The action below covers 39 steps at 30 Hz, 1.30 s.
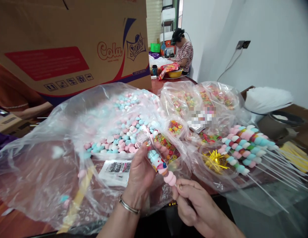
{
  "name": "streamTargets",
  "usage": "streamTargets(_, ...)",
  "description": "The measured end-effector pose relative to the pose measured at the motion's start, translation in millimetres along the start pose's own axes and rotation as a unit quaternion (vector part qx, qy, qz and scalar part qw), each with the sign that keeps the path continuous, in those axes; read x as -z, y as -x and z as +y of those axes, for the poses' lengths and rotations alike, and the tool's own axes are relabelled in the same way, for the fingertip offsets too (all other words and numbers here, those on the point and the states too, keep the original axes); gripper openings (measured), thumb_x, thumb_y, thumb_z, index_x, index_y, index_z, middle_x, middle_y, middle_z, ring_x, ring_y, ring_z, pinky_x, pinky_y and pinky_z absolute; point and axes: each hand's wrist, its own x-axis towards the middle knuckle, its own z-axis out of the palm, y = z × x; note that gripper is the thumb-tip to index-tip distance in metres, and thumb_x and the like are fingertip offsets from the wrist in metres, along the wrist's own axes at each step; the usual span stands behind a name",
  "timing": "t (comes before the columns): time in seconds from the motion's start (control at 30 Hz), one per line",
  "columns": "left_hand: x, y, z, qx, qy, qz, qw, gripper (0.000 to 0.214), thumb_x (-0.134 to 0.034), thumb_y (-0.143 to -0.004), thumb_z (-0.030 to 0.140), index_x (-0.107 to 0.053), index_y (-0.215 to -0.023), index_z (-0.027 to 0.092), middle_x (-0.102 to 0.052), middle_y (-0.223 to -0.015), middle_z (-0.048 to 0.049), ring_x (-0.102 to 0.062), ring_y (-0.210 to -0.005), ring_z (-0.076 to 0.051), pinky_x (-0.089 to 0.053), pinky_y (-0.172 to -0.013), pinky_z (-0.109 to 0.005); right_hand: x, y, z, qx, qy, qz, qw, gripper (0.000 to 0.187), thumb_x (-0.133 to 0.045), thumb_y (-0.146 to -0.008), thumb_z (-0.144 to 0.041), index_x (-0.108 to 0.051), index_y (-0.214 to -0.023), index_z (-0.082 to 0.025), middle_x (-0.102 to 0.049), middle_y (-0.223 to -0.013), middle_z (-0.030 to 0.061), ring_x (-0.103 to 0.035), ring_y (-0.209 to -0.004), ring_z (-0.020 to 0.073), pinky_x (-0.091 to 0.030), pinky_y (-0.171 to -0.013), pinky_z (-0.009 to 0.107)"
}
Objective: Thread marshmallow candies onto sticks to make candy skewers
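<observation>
A candy skewer (170, 178) with pink and blue marshmallows is held up before me, tilted. Its upper part sits inside a small clear printed bag (157, 162), while pink pieces stick out below. My left hand (141, 172) is closed around the bagged part. At the lower end of the candy, my right hand (193, 203) pinches; the stick there is mostly hidden by my fingers. Just behind lie loose pink, blue and white marshmallows (124, 138) in a large clear plastic bag (54, 158). Colourful ring candies (172, 153) lie close behind my left hand.
Finished-looking candy skewers (245, 145) are stacked at right, white sticks towards me. Gold twist ties (215, 162) lie beside them. A large cardboard box (76, 39) stands at the back left. A white stack of bags (266, 99) is at right. Another person (185, 54) sits far back.
</observation>
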Motion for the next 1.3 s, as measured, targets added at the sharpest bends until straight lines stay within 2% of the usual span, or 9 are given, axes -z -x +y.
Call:
streamTargets(0.17,-6.7,-1.5,-4.5,0.013,-0.018,-0.005,1.0,0.017,-0.076,-0.081,0.028,-0.066,-0.083,0.015,-0.057,-0.063,0.0035,-0.056,-0.052,-0.011,-0.053,-0.052,-0.025,-0.6,-0.7,7.1,-0.004,-0.015,-0.006,1.0,0.02,-0.06,-0.082,-0.034,-0.059,-0.073,-0.016,-0.035,-0.033,-0.0108,-0.016,-0.028,0.0044,-0.018,-0.032,0.018)
streamTargets(0.3,-11.6,1.1,-3.6,-0.034,-0.038,0.076,0.996,0.019,-0.078,-0.079,0.026,-0.064,-0.074,0.014,-0.054,-0.059,0.0046,-0.055,-0.05,-0.01,-0.055,-0.053,-0.024,-3.1,3.0,8.1,0.056,0.142,0.071,0.986,0.024,-0.052,-0.091,-0.034,-0.057,-0.077,-0.016,-0.038,-0.04,-0.0094,-0.021,-0.036,0.0049,-0.017,-0.039,0.019)
streamTargets(0.53,-15.4,9.2,-2.1,-0.092,-0.052,0.113,0.988,0.024,-0.082,-0.074,0.028,-0.063,-0.071,0.014,-0.058,-0.06,0.0038,-0.06,-0.054,-0.012,-0.058,-0.06,-0.029,2.2,5.7,10.6,0.106,0.386,0.124,0.908,0.033,-0.037,-0.1,-0.043,-0.049,-0.079,-0.021,-0.038,-0.048,-0.0076,-0.034,-0.045,0.0094,-0.026,-0.047,0.023)
streamTargets(0.7,-15.5,14.7,-15.3,-0.061,-0.054,0.134,0.988,0.029,-0.084,-0.071,0.03,-0.06,-0.071,0.015,-0.061,-0.059,0.0018,-0.063,-0.054,-0.014,-0.042,-0.039,-0.018,3.2,5.9,15.7,0.182,0.501,0.166,0.83,0.03,-0.043,-0.098,-0.042,-0.047,-0.077,-0.022,-0.043,-0.059,-0.0034,-0.037,-0.053,0.0111,-0.026,-0.051,0.026)
streamTargets(0.77,-16.7,16.3,-22.0,-0.044,-0.051,0.133,0.989,0.029,-0.083,-0.073,0.03,-0.059,-0.069,0.015,-0.06,-0.059,0.0026,-0.059,-0.05,-0.011,-0.039,-0.039,-0.016,-0.7,5.1,15.0,0.18,0.484,0.145,0.844,0.029,-0.042,-0.098,-0.04,-0.049,-0.078,-0.021,-0.042,-0.057,-0.0042,-0.037,-0.051,0.0109,-0.026,-0.051,0.026)
streamTargets(0.93,-18.3,19.3,-26.4,-0.03,-0.024,0.114,0.993,0.026,-0.082,-0.075,0.03,-0.062,-0.072,0.014,-0.057,-0.06,0.0036,-0.06,-0.054,-0.01,-0.047,-0.049,-0.018,-7.8,4.0,10.3,0.101,0.242,0.098,0.96,0.026,-0.043,-0.097,-0.033,-0.052,-0.076,-0.02,-0.037,-0.044,-0.0085,-0.026,-0.041,0.0077,-0.021,-0.043,0.022)
streamTargets(1.0,-15.4,17.3,-20.5,-0.002,-0.016,0.087,0.996,0.025,-0.079,-0.078,0.034,-0.064,-0.078,0.014,-0.061,-0.065,0.0007,-0.064,-0.06,-0.015,-0.046,-0.047,-0.019,-6.6,5.2,8.1,0.073,0.144,0.087,0.983,0.022,-0.047,-0.093,-0.029,-0.056,-0.077,-0.018,-0.035,-0.041,-0.0098,-0.019,-0.038,0.0063,-0.016,-0.04,0.021)
streamTargets(1.13,-8.4,6.2,-5.3,-0.002,-0.004,0.095,0.996,0.022,-0.074,-0.079,0.034,-0.065,-0.079,0.013,-0.067,-0.073,-0.0049,-0.07,-0.07,-0.022,-0.055,-0.054,-0.028,-2.5,7.9,4.5,0.04,0.068,0.058,0.995,0.018,-0.052,-0.089,-0.027,-0.06,-0.076,-0.016,-0.036,-0.038,-0.01,-0.017,-0.035,0.0046,-0.014,-0.037,0.019)
streamTargets(1.3,-10.6,-5.3,-1.4,-0.013,-0.047,0.144,0.988,0.016,-0.069,-0.083,0.021,-0.063,-0.071,0.012,-0.061,-0.059,-0.0008,-0.063,-0.053,-0.016,-0.058,-0.055,-0.03,-3.7,7.2,7.3,0.023,0.103,0.064,0.992,0.018,-0.049,-0.087,-0.027,-0.059,-0.075,-0.016,-0.037,-0.038,-0.0094,-0.017,-0.035,0.0047,-0.013,-0.037,0.019)
